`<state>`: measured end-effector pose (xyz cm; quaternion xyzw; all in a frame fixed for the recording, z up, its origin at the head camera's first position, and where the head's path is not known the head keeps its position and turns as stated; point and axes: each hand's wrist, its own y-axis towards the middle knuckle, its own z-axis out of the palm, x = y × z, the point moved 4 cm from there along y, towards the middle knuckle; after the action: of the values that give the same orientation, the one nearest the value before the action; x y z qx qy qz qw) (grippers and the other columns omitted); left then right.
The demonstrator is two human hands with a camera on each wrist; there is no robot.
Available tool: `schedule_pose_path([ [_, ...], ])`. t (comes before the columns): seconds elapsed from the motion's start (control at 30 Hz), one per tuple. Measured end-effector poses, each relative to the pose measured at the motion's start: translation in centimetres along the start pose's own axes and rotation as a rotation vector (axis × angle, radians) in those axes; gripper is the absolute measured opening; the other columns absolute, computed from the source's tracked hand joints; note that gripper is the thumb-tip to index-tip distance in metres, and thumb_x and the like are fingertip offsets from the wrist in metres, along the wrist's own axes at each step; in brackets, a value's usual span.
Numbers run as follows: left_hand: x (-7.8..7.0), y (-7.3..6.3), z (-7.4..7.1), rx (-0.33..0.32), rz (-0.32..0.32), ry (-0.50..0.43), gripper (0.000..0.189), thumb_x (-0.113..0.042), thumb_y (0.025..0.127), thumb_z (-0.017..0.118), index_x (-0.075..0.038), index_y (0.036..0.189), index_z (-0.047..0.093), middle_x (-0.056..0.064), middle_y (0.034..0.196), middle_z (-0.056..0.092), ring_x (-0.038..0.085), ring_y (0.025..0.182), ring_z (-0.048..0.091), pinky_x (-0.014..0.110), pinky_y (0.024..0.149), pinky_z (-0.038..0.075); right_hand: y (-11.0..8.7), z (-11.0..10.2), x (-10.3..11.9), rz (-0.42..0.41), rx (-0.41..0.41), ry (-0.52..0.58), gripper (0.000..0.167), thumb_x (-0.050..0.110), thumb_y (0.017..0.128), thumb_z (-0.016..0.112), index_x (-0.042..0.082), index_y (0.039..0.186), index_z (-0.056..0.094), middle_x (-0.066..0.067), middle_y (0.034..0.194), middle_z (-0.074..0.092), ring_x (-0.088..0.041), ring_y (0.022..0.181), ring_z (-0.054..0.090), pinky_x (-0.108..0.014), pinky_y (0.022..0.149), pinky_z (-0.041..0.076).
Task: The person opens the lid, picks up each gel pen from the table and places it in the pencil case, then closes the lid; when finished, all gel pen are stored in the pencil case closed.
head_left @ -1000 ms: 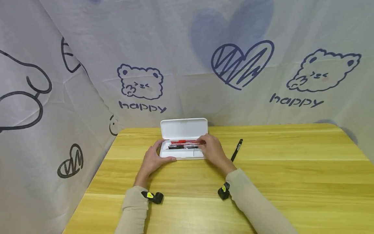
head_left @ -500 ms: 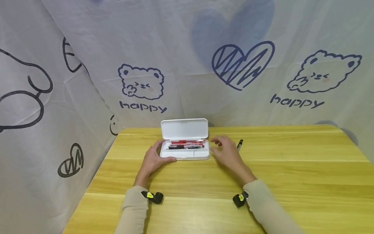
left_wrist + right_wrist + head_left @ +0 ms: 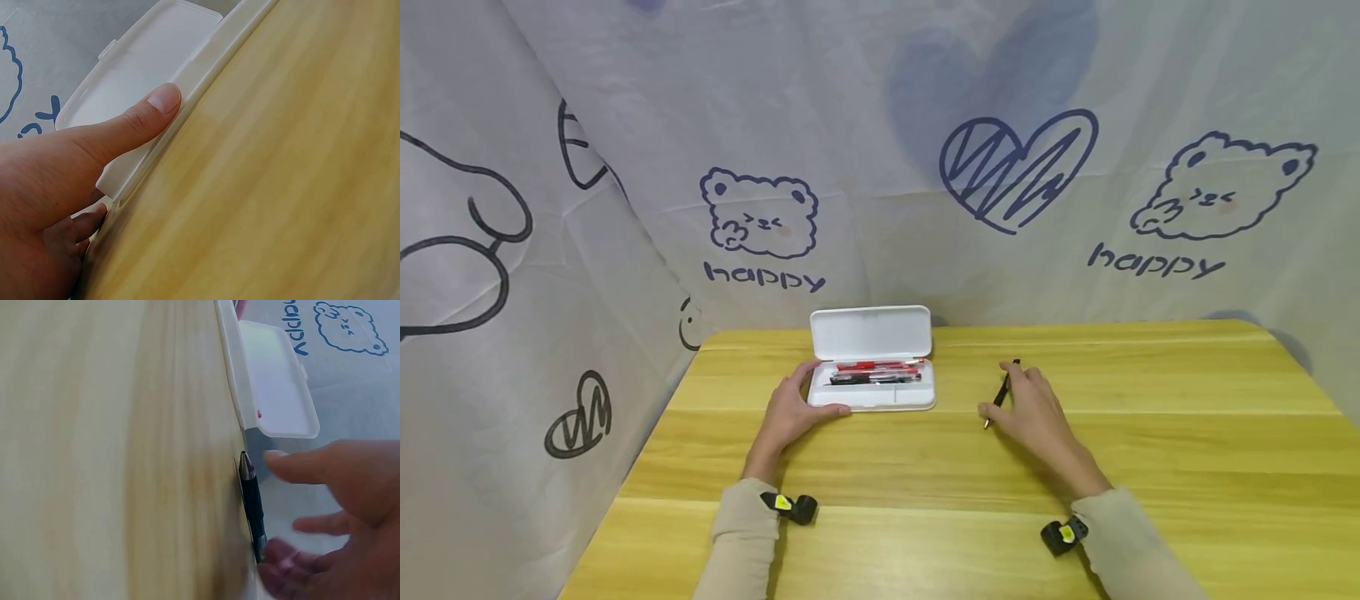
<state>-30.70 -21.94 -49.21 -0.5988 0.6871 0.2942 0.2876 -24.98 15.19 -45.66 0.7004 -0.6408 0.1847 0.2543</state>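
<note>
A white pencil case (image 3: 857, 398) lies on the table with its lid (image 3: 872, 333) raised at the back. Inside are several red and black pens (image 3: 876, 378). My left hand (image 3: 786, 412) grips the case's left end, thumb along the front edge and fingers at the left side, as the left wrist view also shows. To the right of the case lies a black pen (image 3: 252, 503), its metal tip toward me. Over it hovers my right hand (image 3: 1036, 417), fingers spread; the thumb is apart from the pen in the right wrist view. Whether a fingertip touches the pen's far end I cannot tell.
The wooden table (image 3: 917, 483) reaches back to a white cloth (image 3: 880, 208) with bear and heart drawings. Another stretch of patterned cloth hangs along the left edge. A small black camera sits on each wrist.
My right hand has left the right end of the pencil case and moved right to the black pen. The left hand has stayed on the case.
</note>
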Motion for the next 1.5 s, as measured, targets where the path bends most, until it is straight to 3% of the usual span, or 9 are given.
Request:
schedule_pose_path([
  [0.1, 0.2, 0.0, 0.0, 0.002, 0.0, -0.001, 0.102, -0.048, 0.069, 0.095, -0.017, 0.152, 0.045, 0.014, 0.158, 0.044, 0.04, 0.145, 0.036, 0.059, 0.121, 0.022, -0.3, 0.3, -0.2, 0.048, 0.076, -0.017, 0.081, 0.026, 0.092, 0.078, -0.008, 0.152, 0.037, -0.037, 0.136, 0.048, -0.048, 0.114, 0.055, -0.06, 0.094, 0.051],
  [0.2, 0.3, 0.0, 0.0, 0.002, 0.005, -0.003, 0.102, -0.048, 0.069, 0.095, -0.017, 0.152, 0.045, 0.014, 0.158, 0.044, 0.04, 0.145, 0.036, 0.059, 0.121, 0.022, -0.4, 0.4, -0.1, 0.042, 0.113, -0.018, 0.075, 0.017, 0.092, 0.074, -0.011, 0.152, 0.036, -0.037, 0.137, 0.048, -0.046, 0.113, 0.057, -0.058, 0.093, 0.052],
  [0.43, 0.2, -0.1, 0.0, 0.001, -0.004, -0.012, 0.103, -0.048, 0.068, 0.096, -0.018, 0.152, 0.045, 0.013, 0.158, 0.044, 0.038, 0.146, 0.035, 0.057, 0.122, 0.019, -0.8, 0.0, 0.0, -0.029, 0.083, -0.009, 0.045, -0.006, 0.087, 0.064, -0.012, 0.132, 0.059, -0.025, 0.113, 0.065, -0.035, 0.096, 0.063, -0.049, 0.079, 0.056],
  [0.67, 0.2, 0.2, -0.1, -0.013, 0.007, 0.0, 0.104, -0.05, 0.067, 0.095, -0.018, 0.152, 0.045, 0.013, 0.156, 0.046, 0.039, 0.143, 0.039, 0.059, 0.119, 0.026, -0.7, -0.5, -0.5, -0.054, 0.047, 0.044, 0.021, -0.008, 0.087, 0.064, -0.007, 0.107, 0.073, -0.015, 0.094, 0.071, -0.032, 0.088, 0.068, -0.049, 0.076, 0.058],
  [0.9, 0.1, -0.1, 0.0, -0.004, -0.002, -0.011, 0.104, -0.046, 0.067, 0.096, -0.016, 0.152, 0.045, 0.014, 0.155, 0.047, 0.04, 0.144, 0.038, 0.057, 0.121, 0.023, -0.8, -0.7, -0.7, -0.094, -0.007, 0.087, 0.023, -0.01, 0.09, 0.064, -0.006, 0.11, 0.073, -0.015, 0.095, 0.072, -0.027, 0.083, 0.066, -0.043, 0.071, 0.058],
  [1.13, 0.0, 0.0, -0.2, -0.008, -0.005, -0.005, 0.104, -0.047, 0.068, 0.096, -0.016, 0.153, 0.045, 0.015, 0.157, 0.045, 0.04, 0.145, 0.036, 0.058, 0.122, 0.021, 0.1, -0.3, 0.4, -0.145, -0.096, 0.144, 0.024, -0.01, 0.089, 0.064, -0.002, 0.109, 0.074, -0.013, 0.095, 0.072, -0.028, 0.084, 0.069, -0.044, 0.075, 0.059],
  [1.5, -0.1, 0.0, -0.1, 0.006, -0.011, 0.005, 0.103, -0.047, 0.068, 0.095, -0.016, 0.153, 0.044, 0.015, 0.157, 0.045, 0.039, 0.144, 0.037, 0.057, 0.121, 0.024, 1.8, 1.3, 2.8, -0.2, -0.12, 0.227, 0.025, -0.013, 0.088, 0.065, -0.003, 0.109, 0.075, -0.018, 0.103, 0.071, -0.029, 0.087, 0.067, -0.042, 0.076, 0.055],
])
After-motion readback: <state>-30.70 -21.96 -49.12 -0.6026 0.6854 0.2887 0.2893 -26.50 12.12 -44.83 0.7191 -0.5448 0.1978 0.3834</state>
